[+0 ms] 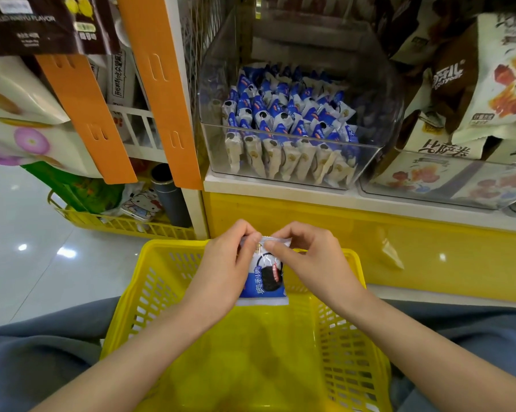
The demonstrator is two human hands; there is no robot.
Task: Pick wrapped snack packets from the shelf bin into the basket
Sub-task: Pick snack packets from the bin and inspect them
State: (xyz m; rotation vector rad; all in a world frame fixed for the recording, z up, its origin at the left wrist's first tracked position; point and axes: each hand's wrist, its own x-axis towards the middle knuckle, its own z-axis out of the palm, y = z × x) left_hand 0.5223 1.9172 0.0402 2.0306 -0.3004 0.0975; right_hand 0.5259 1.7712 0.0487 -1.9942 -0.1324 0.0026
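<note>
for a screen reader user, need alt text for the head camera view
The left hand and right hand pinch the top edge of a blue-and-white snack packet over a yellow basket. Ahead, a clear shelf bin holds many matching packets.

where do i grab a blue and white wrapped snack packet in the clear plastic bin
Probably pinch the top edge of a front-row blue and white packet, coming from above through the clear plastic bin's open top. They stand upright, packed tight, so only top edges are free.
</note>
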